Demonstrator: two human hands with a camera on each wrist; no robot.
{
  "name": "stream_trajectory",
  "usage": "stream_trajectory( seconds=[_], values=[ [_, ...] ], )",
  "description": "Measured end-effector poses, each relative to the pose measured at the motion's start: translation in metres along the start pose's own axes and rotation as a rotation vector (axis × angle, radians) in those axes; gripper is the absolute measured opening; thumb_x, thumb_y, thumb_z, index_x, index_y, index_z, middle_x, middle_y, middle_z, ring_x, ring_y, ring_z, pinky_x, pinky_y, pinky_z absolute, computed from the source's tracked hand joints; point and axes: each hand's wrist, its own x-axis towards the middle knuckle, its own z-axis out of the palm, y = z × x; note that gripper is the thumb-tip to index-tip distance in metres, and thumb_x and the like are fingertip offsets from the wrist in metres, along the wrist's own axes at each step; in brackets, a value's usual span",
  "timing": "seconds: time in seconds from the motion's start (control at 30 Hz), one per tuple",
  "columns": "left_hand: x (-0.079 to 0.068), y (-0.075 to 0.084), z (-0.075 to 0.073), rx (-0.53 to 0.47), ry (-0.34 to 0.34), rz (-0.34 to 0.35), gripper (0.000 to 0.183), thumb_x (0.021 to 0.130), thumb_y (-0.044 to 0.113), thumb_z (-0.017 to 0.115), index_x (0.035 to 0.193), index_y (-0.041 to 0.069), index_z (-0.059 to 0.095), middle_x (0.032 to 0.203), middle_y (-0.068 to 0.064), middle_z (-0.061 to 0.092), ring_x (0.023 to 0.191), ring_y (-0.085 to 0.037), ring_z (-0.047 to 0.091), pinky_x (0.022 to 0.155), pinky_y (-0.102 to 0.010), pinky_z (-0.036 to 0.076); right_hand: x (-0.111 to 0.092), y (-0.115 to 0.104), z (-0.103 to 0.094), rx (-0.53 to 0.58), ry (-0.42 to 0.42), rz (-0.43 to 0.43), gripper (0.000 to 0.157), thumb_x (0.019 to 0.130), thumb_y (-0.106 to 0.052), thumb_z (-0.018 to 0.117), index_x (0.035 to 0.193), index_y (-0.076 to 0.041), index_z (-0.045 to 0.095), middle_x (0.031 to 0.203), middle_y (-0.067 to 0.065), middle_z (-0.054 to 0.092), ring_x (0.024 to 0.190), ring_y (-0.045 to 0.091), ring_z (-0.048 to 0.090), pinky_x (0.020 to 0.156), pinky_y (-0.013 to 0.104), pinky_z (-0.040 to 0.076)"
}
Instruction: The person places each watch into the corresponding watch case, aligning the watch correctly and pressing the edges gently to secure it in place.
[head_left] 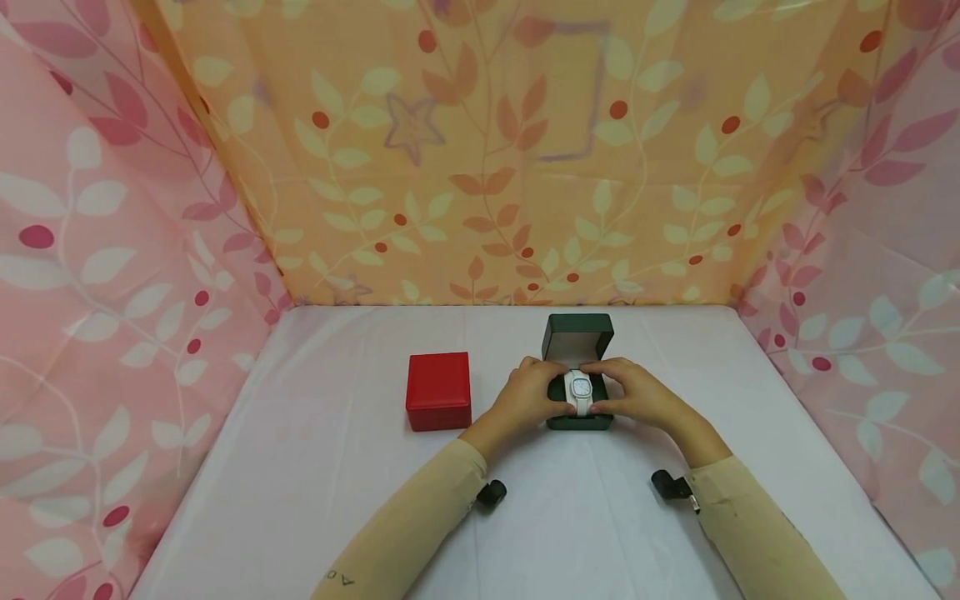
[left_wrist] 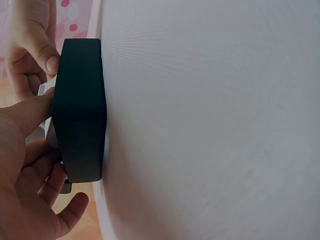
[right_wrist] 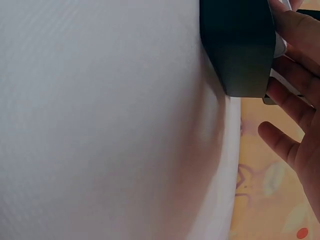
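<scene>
A white wristwatch (head_left: 581,387) sits upright in the middle of a dark green watch box (head_left: 579,423), whose lid stands raised at the back. From the left, my left hand (head_left: 525,393) pinches the watch with thumb in front and fingers behind. My right hand (head_left: 637,393) does the same from the right side. In the left wrist view the green box (left_wrist: 80,80) hides most of the watch, and the left hand's (left_wrist: 25,170) thumb reaches over the rim. The right wrist view has the right hand's (right_wrist: 305,115) outer fingers spread beside the box (right_wrist: 240,45).
To the left of the green box stands a closed red box (head_left: 438,392) on the white tablecloth (head_left: 337,467). Floral cloth walls (head_left: 465,150) border the table at the back and both sides. Small black devices (head_left: 492,493) are fixed at both sleeve cuffs.
</scene>
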Motion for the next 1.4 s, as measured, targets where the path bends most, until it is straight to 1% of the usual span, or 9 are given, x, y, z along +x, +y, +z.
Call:
stream_trajectory(
  seconds=[0.23, 0.43, 0.6, 0.73, 0.87, 1.0, 1.27, 1.33, 1.4],
  values=[
    [0.0, -0.002, 0.0, -0.014, 0.017, 0.013, 0.059, 0.084, 0.042, 0.085, 0.135, 0.02, 0.066, 0.133, 0.003, 0.068, 0.12, -0.019, 0.051, 0.103, -0.04, 0.044, -0.002, -0.002, -0.002, 0.02, 0.022, -0.021, 0.068, 0.079, -0.026, 0.089, 0.14, -0.01, 0.061, 0.14, 0.011, 0.062, 0.134, 0.038, 0.053, 0.111, 0.062, 0.038],
    [-0.004, -0.001, -0.005, -0.063, 0.022, -0.02, 0.058, 0.085, 0.038, 0.084, 0.137, 0.02, 0.065, 0.132, 0.001, 0.069, 0.116, -0.017, 0.051, 0.098, -0.035, 0.048, -0.006, -0.001, -0.005, 0.02, 0.066, -0.024, 0.064, 0.081, -0.028, 0.088, 0.138, -0.014, 0.063, 0.137, 0.007, 0.065, 0.131, 0.034, 0.056, 0.108, 0.058, 0.042],
    [-0.01, 0.001, -0.016, -0.109, 0.042, -0.04, 0.058, 0.087, 0.037, 0.082, 0.139, 0.02, 0.064, 0.133, -0.002, 0.068, 0.118, -0.019, 0.052, 0.097, -0.039, 0.05, -0.01, 0.002, -0.01, 0.02, 0.126, -0.03, 0.061, 0.081, -0.029, 0.088, 0.136, -0.016, 0.066, 0.134, 0.003, 0.067, 0.128, 0.029, 0.059, 0.106, 0.054, 0.044],
    [-0.015, 0.001, -0.026, -0.121, 0.047, -0.058, 0.059, 0.088, 0.039, 0.08, 0.142, 0.023, 0.062, 0.136, 0.001, 0.065, 0.124, -0.019, 0.05, 0.101, -0.041, 0.049, -0.014, 0.003, -0.015, 0.02, 0.14, -0.027, 0.059, 0.082, -0.03, 0.087, 0.136, -0.019, 0.066, 0.135, 0.0, 0.067, 0.129, 0.028, 0.059, 0.107, 0.055, 0.044],
    [-0.017, -0.001, -0.036, -0.122, 0.064, -0.047, 0.06, 0.089, 0.038, 0.08, 0.143, 0.023, 0.06, 0.139, 0.002, 0.063, 0.127, -0.019, 0.049, 0.104, -0.041, 0.047, -0.016, 0.005, -0.021, 0.02, 0.156, -0.019, 0.054, 0.084, -0.026, 0.086, 0.135, -0.02, 0.067, 0.134, -0.003, 0.067, 0.129, 0.025, 0.059, 0.107, 0.053, 0.043],
    [-0.019, -0.003, -0.047, -0.139, 0.09, -0.054, 0.06, 0.088, 0.036, 0.081, 0.143, 0.022, 0.06, 0.139, 0.001, 0.063, 0.128, -0.02, 0.049, 0.101, -0.041, 0.05, -0.019, 0.006, -0.029, -0.004, 0.187, -0.02, 0.049, 0.086, -0.027, 0.084, 0.132, -0.019, 0.069, 0.13, -0.004, 0.069, 0.127, 0.024, 0.06, 0.106, 0.052, 0.044],
    [-0.014, -0.006, -0.066, -0.145, 0.153, -0.06, 0.061, 0.088, 0.036, 0.082, 0.143, 0.02, 0.061, 0.138, 0.003, 0.064, 0.125, -0.019, 0.051, 0.1, -0.04, 0.051, -0.022, 0.011, -0.044, -0.015, 0.259, 0.07, 0.042, 0.085, -0.03, 0.086, 0.124, -0.027, 0.072, 0.125, -0.008, 0.071, 0.123, 0.015, 0.06, 0.104, 0.032, 0.044],
    [-0.011, -0.006, -0.07, -0.145, 0.17, -0.054, 0.062, 0.087, 0.037, 0.082, 0.143, 0.02, 0.06, 0.138, 0.003, 0.064, 0.126, -0.018, 0.051, 0.1, -0.039, 0.052, -0.02, 0.012, -0.047, -0.004, 0.276, 0.085, 0.042, 0.084, -0.029, 0.086, 0.123, -0.029, 0.073, 0.124, -0.009, 0.071, 0.123, 0.014, 0.06, 0.106, 0.035, 0.044],
    [-0.009, -0.006, -0.073, -0.148, 0.182, -0.047, 0.063, 0.087, 0.036, 0.082, 0.143, 0.019, 0.06, 0.138, 0.003, 0.063, 0.126, -0.018, 0.051, 0.1, -0.039, 0.052, -0.018, 0.013, -0.049, 0.006, 0.283, 0.088, 0.042, 0.084, -0.027, 0.086, 0.124, -0.028, 0.072, 0.125, -0.008, 0.071, 0.125, 0.016, 0.059, 0.107, 0.043, 0.044]
  ],
)
